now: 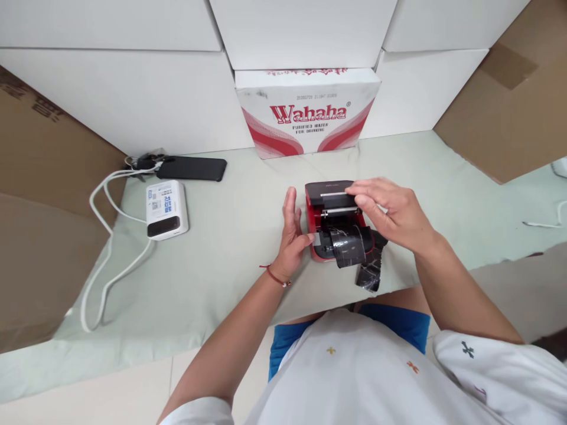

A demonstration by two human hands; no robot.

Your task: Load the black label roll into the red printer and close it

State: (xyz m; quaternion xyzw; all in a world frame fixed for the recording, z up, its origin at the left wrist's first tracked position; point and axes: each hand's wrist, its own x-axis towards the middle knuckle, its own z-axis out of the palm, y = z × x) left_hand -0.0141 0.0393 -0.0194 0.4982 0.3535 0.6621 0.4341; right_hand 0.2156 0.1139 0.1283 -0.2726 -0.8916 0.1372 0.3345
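Observation:
A small red and black printer (312, 219) sits on the cloth before me with its dark lid (316, 192) raised. My left hand (292, 239) grips its left side, thumb on the front corner and fingers stretched along the wall. With thumb and fingertips together, my right hand (390, 209) pinches the right end of a thin silver rod (333, 194) at the lid. Another silver rod (339, 211) lies across the inside. A crumpled glossy black ribbon (348, 245) drapes over the printer's front, and its loose end hangs down at the right.
A Wahaha water carton (305, 118) stands behind the printer against white boxes (177, 94). To the left are a black phone (192, 168), a white power bank (166, 203) and a looped white cable (95, 283). Brown cardboard (500, 100) rises at the right, near another white cable (543, 225).

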